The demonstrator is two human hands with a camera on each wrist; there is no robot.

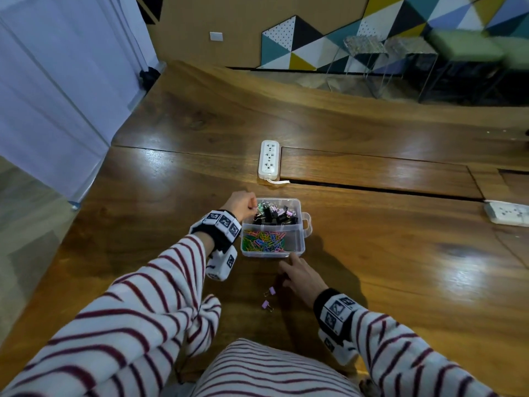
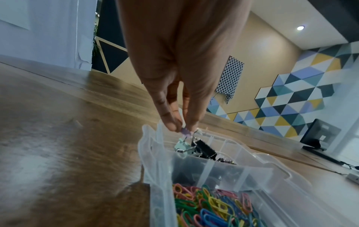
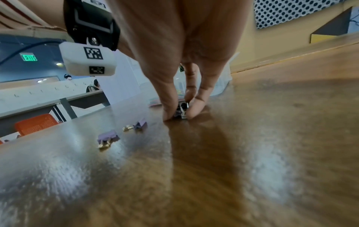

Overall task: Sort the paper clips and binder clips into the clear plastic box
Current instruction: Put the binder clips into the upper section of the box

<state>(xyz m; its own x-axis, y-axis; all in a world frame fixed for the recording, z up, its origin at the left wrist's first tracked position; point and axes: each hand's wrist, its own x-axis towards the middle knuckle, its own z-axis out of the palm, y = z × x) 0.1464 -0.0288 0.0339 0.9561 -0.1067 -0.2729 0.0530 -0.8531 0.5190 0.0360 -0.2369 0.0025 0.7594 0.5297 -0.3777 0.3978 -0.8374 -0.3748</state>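
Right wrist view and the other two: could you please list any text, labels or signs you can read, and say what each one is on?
"EXIT": green lit sign on the far wall, appearing mirrored in the right wrist view.
The square coded markers on the wrist camera housing and wristbands are patterns, not words.
The white power strip shows no readable print.

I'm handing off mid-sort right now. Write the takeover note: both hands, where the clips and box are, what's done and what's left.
Left hand: over the far compartment of the clear plastic box, pinching a small purple binder clip, not yet dropped.
Right hand: on the table just in front of the box, fingers closing on a small binder clip that lies on the wood.
Done: black and pastel binder clips fill the far compartment; coloured paper clips fill the near one.
Left: release the left hand's clip, lift the right hand's, then collect the two purple binder clips on the table nearer the person.
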